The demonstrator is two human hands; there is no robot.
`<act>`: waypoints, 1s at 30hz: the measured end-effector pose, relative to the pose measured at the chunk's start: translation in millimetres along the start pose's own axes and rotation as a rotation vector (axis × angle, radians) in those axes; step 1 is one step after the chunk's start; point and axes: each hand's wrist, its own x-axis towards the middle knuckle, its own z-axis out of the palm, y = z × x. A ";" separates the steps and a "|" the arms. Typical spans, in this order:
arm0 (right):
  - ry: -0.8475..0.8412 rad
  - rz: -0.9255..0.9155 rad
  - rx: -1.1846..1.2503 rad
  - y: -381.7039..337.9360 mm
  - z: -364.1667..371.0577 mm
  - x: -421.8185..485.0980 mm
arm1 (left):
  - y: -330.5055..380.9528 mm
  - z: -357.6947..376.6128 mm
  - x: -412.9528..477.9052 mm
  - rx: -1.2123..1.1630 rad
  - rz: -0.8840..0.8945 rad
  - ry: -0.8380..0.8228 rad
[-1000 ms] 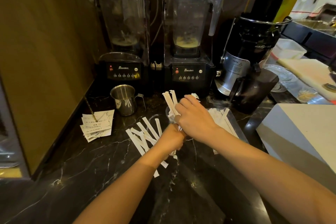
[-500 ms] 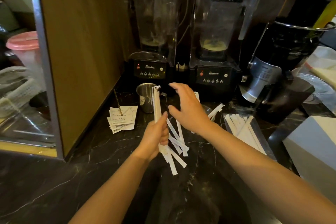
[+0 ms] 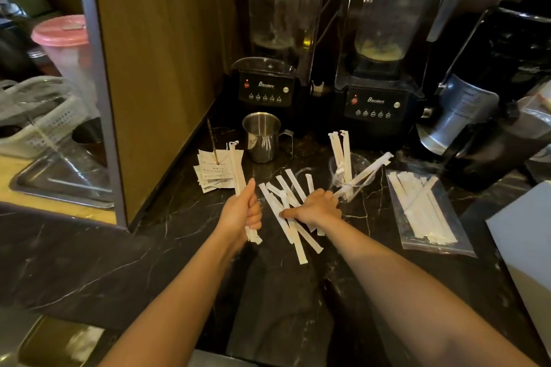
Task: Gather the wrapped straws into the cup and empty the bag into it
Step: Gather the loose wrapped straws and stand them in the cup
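Note:
My left hand [image 3: 242,214] is shut on a small bundle of wrapped straws [image 3: 237,168], held upright over the black marble counter. My right hand [image 3: 317,209] rests palm down on several loose wrapped straws [image 3: 290,219] lying on the counter, its fingers curled over them. A clear plastic cup [image 3: 351,171] stands just behind my right hand with a few wrapped straws [image 3: 343,149] sticking out of it. To the right lies a clear zip bag [image 3: 426,211] flat on the counter, with several wrapped straws inside.
A steel pitcher [image 3: 262,137] stands behind the loose straws, beside a stack of receipts [image 3: 213,173] on a spike. Two blenders [image 3: 267,89] and a dark juicer [image 3: 477,116] line the back. A wooden panel [image 3: 155,68] rises at left, a white box [image 3: 524,235] at right.
My left hand has carried its bundle of straws to the left. My right hand has dropped from above onto the loose straws on the counter. The cup now shows, uncovered.

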 end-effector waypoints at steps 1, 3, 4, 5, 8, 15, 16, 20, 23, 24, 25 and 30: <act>-0.016 0.017 -0.006 -1.7 2.7 1.5 | -0.8 -1.4 -0.1 0.003 -0.006 0.011; -0.023 0.045 -0.024 -5.6 8.9 3.8 | -2.0 -3.4 0.0 0.019 -0.009 0.026; -0.017 0.052 -0.037 -7.9 12.0 4.3 | -2.3 -4.3 -0.1 0.031 -0.010 0.032; -0.010 0.053 -0.047 -10.0 14.7 4.6 | -2.7 -5.0 -0.1 0.042 -0.012 0.036; 0.012 0.049 -0.049 -14.5 19.0 5.3 | -4.9 -6.1 0.7 0.062 -0.022 0.045; 0.023 0.005 -0.027 -16.5 17.7 6.1 | -11.1 -7.3 1.9 0.054 -0.051 0.035; 0.015 0.003 -0.031 -15.9 16.7 6.0 | -11.9 -6.9 1.5 0.056 -0.057 0.031; 0.010 -0.045 -0.045 -13.7 14.1 5.3 | -15.1 -3.3 -0.4 0.070 -0.075 0.025; 0.026 -0.116 -0.115 -14.1 12.5 3.0 | -16.3 -1.8 -1.2 0.069 -0.073 0.024; 0.030 -0.130 -0.139 -14.1 11.9 2.0 | -16.2 -1.7 -1.4 0.072 -0.073 0.024; 0.032 -0.139 -0.157 -13.8 11.3 1.0 | -16.0 -1.9 -1.3 0.075 -0.073 0.023; 0.036 -0.181 -0.220 -10.7 10.8 -5.6 | -15.2 -4.8 -2.1 0.083 -0.068 0.017</act>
